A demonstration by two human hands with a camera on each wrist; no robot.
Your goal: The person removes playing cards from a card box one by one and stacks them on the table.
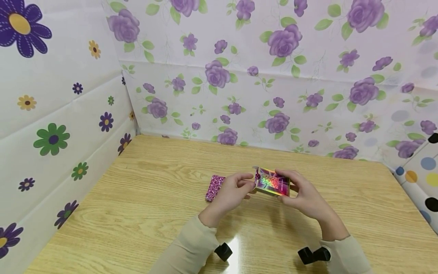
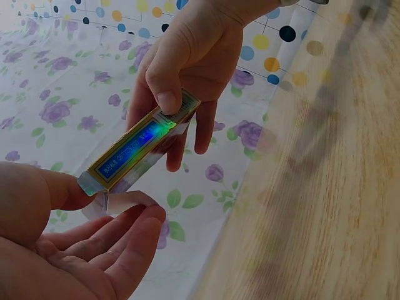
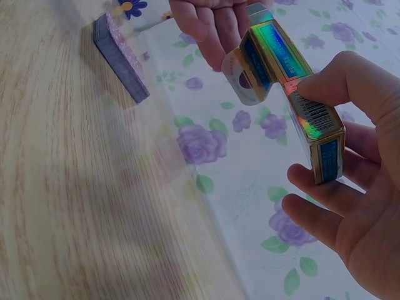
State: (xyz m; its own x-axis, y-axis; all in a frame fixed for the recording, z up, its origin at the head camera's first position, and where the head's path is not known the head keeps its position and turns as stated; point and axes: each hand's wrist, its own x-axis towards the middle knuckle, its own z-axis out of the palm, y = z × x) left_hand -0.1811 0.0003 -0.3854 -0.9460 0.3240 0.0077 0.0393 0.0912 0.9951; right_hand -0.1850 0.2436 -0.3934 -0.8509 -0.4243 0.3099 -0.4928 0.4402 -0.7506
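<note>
A shiny purple and gold card box (image 1: 272, 182) is raised over the table, its lid flap (image 3: 242, 80) folded out at the left end. My right hand (image 1: 302, 194) grips the box by its right end, thumb on one narrow side near the barcode and fingers on the other. At the opened end is my left hand (image 1: 230, 195); its thumb touches a side flap and its loosely extended fingers lie along the lid flap in the left wrist view. A pink-patterned deck of cards (image 1: 213, 186) lies on the table beside the left hand, partly hidden by it.
The wooden table (image 1: 154, 190) stands against a back wall covered in purple-rose sheeting (image 1: 219, 102). A flowered sheet (image 1: 68, 125) borders the left edge, and a dotted one (image 1: 422, 171) hangs at the right.
</note>
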